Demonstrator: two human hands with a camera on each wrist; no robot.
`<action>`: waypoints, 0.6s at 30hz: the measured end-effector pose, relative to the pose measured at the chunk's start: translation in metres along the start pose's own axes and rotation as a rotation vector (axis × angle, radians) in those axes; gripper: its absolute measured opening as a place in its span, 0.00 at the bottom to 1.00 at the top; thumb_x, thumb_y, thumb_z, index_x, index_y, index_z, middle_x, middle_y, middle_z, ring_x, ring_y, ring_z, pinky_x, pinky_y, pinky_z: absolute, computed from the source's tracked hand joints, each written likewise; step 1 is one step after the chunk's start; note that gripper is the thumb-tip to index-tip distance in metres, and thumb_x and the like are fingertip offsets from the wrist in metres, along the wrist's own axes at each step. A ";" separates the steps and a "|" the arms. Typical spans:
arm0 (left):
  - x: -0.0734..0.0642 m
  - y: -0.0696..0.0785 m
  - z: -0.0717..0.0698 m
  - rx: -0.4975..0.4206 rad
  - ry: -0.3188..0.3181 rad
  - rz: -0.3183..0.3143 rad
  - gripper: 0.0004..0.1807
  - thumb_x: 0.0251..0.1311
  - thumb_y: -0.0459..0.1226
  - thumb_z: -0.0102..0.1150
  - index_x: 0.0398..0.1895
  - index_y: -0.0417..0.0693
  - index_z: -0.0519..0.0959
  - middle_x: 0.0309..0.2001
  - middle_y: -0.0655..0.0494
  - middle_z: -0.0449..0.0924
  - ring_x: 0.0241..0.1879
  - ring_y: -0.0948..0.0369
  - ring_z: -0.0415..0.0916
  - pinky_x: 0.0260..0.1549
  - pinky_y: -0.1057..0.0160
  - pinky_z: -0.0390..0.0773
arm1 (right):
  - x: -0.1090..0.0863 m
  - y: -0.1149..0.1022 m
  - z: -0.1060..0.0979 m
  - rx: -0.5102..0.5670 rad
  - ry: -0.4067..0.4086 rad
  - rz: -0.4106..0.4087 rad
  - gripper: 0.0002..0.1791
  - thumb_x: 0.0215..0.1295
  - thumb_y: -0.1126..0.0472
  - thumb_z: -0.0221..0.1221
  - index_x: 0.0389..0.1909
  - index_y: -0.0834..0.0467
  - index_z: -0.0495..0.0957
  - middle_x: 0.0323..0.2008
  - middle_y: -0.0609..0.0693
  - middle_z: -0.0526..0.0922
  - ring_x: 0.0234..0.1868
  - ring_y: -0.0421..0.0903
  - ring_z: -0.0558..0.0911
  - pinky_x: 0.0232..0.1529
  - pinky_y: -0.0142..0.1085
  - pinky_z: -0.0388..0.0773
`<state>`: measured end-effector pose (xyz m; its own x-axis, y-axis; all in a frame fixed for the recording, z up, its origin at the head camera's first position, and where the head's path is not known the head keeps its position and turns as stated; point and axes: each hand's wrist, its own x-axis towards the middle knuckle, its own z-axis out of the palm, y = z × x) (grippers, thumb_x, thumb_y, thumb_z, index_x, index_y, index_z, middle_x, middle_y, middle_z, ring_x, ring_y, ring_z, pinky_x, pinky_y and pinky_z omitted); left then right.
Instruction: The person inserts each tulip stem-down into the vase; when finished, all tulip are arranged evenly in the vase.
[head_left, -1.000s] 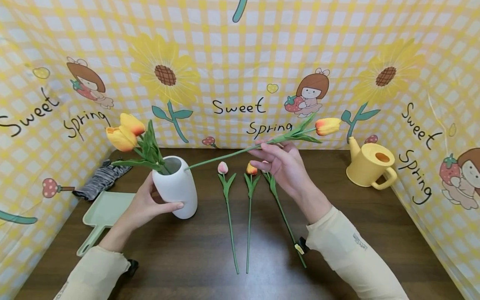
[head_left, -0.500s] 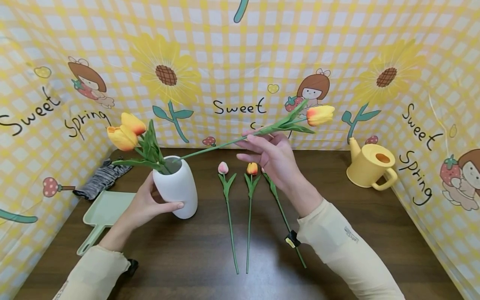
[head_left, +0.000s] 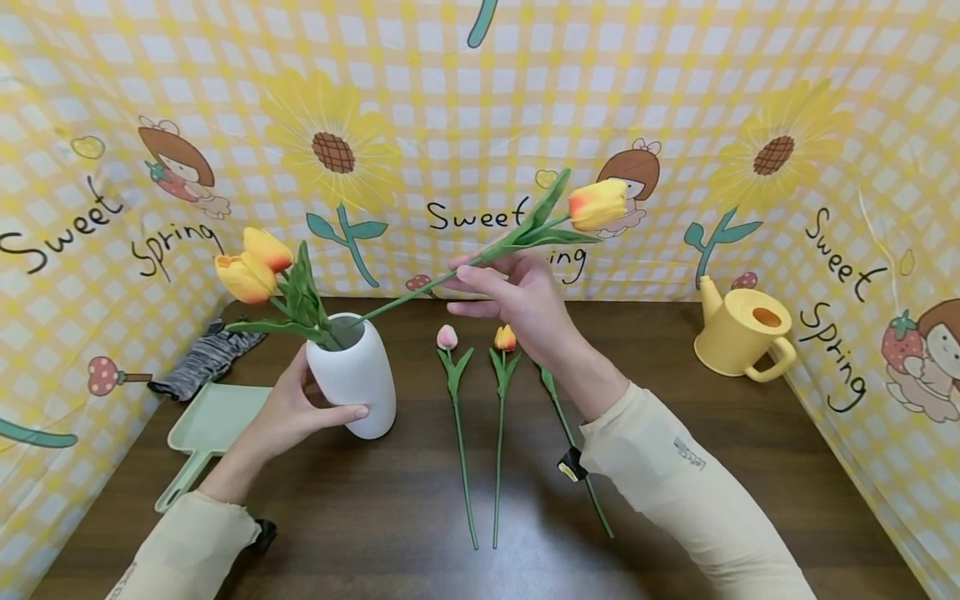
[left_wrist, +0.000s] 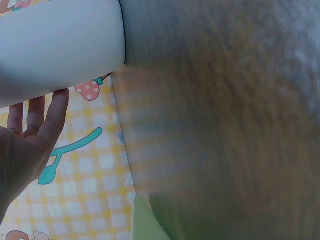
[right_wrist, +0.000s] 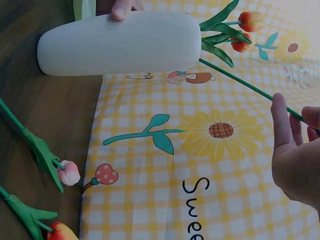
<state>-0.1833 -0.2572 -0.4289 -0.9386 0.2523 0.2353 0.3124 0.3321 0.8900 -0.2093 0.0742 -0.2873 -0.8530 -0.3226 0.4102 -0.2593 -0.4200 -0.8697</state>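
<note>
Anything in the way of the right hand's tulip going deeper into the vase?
Nothing visible blocks the tulip in the right hand: its stem enters the vase. Two other tulips share the mouth, leaning left, and might crowd it; the vase's inside is mostly hidden.

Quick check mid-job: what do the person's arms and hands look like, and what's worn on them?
The left hand and right hand are ungloved. The left sleeve and right sleeve are pale cream, each with small dark lettering. A small black device shows near each cuff; the right device carries a yellow mark.
</note>
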 end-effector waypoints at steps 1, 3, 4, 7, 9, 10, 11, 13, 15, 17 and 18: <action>0.000 0.000 0.000 -0.001 0.001 0.000 0.54 0.46 0.30 0.81 0.74 0.64 0.60 0.60 0.55 0.74 0.50 0.56 0.82 0.41 0.55 0.84 | 0.001 0.000 0.002 -0.012 -0.003 0.000 0.04 0.68 0.73 0.59 0.40 0.66 0.82 0.42 0.57 0.86 0.44 0.56 0.87 0.44 0.56 0.83; 0.000 -0.001 0.000 0.001 0.002 0.002 0.54 0.46 0.30 0.81 0.74 0.64 0.59 0.60 0.55 0.74 0.50 0.56 0.82 0.41 0.55 0.84 | 0.002 -0.001 0.005 -0.033 -0.007 -0.003 0.04 0.68 0.74 0.59 0.40 0.67 0.81 0.42 0.56 0.86 0.45 0.58 0.87 0.44 0.55 0.83; 0.000 -0.001 0.000 0.001 0.002 0.003 0.54 0.46 0.30 0.81 0.74 0.64 0.59 0.60 0.55 0.74 0.50 0.56 0.82 0.41 0.55 0.84 | 0.002 -0.001 0.007 -0.041 -0.009 -0.007 0.04 0.68 0.74 0.59 0.40 0.67 0.81 0.42 0.56 0.86 0.45 0.59 0.87 0.44 0.55 0.83; 0.000 -0.001 0.000 -0.001 0.003 0.005 0.55 0.45 0.30 0.81 0.74 0.64 0.59 0.60 0.55 0.74 0.50 0.55 0.82 0.41 0.55 0.84 | 0.005 -0.003 0.012 -0.069 -0.025 -0.016 0.04 0.68 0.74 0.60 0.42 0.70 0.80 0.42 0.59 0.86 0.45 0.60 0.87 0.45 0.55 0.83; 0.000 -0.001 0.000 -0.003 0.004 0.004 0.55 0.45 0.30 0.81 0.74 0.64 0.59 0.60 0.55 0.74 0.50 0.55 0.81 0.41 0.56 0.84 | 0.007 -0.003 0.015 -0.091 -0.044 -0.011 0.07 0.69 0.73 0.60 0.44 0.73 0.79 0.44 0.62 0.85 0.46 0.60 0.87 0.46 0.54 0.83; 0.000 -0.001 0.000 -0.006 0.005 0.004 0.55 0.45 0.30 0.81 0.74 0.64 0.60 0.60 0.55 0.74 0.51 0.55 0.81 0.42 0.56 0.84 | 0.008 -0.002 0.016 -0.102 -0.050 -0.004 0.08 0.69 0.73 0.61 0.45 0.73 0.79 0.44 0.63 0.85 0.45 0.58 0.87 0.46 0.53 0.83; 0.000 -0.001 0.000 -0.006 0.005 0.004 0.55 0.45 0.30 0.81 0.74 0.64 0.60 0.60 0.55 0.74 0.51 0.55 0.81 0.42 0.56 0.84 | 0.009 -0.001 0.018 -0.111 -0.055 0.005 0.09 0.69 0.73 0.61 0.45 0.74 0.78 0.45 0.64 0.84 0.45 0.57 0.87 0.46 0.53 0.83; 0.000 0.000 0.000 -0.006 0.004 0.004 0.55 0.45 0.30 0.81 0.74 0.64 0.59 0.60 0.54 0.74 0.51 0.55 0.81 0.42 0.56 0.84 | 0.010 0.001 0.020 -0.122 -0.062 0.027 0.10 0.69 0.72 0.61 0.46 0.75 0.77 0.46 0.65 0.84 0.45 0.57 0.87 0.47 0.52 0.83; 0.000 0.000 0.000 -0.007 0.004 0.002 0.55 0.45 0.30 0.81 0.74 0.64 0.59 0.60 0.54 0.74 0.51 0.55 0.81 0.42 0.56 0.84 | 0.012 0.003 0.023 -0.138 -0.070 0.043 0.10 0.69 0.72 0.61 0.47 0.75 0.77 0.46 0.64 0.84 0.45 0.57 0.87 0.46 0.51 0.83; 0.000 0.000 0.000 -0.006 0.005 0.000 0.54 0.45 0.30 0.81 0.74 0.64 0.60 0.60 0.55 0.74 0.51 0.54 0.81 0.42 0.56 0.84 | 0.013 0.006 0.026 -0.148 -0.077 0.051 0.09 0.69 0.72 0.61 0.46 0.73 0.78 0.45 0.64 0.84 0.45 0.57 0.87 0.46 0.51 0.84; 0.000 0.000 0.000 -0.006 0.007 -0.003 0.54 0.45 0.30 0.81 0.74 0.64 0.60 0.60 0.55 0.74 0.51 0.54 0.81 0.42 0.56 0.84 | 0.014 0.006 0.028 -0.154 -0.083 0.053 0.09 0.69 0.72 0.61 0.46 0.73 0.78 0.45 0.63 0.84 0.45 0.58 0.87 0.46 0.50 0.84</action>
<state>-0.1832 -0.2570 -0.4291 -0.9404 0.2448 0.2359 0.3092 0.3272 0.8929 -0.2103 0.0436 -0.2797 -0.8286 -0.4128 0.3780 -0.2865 -0.2673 -0.9200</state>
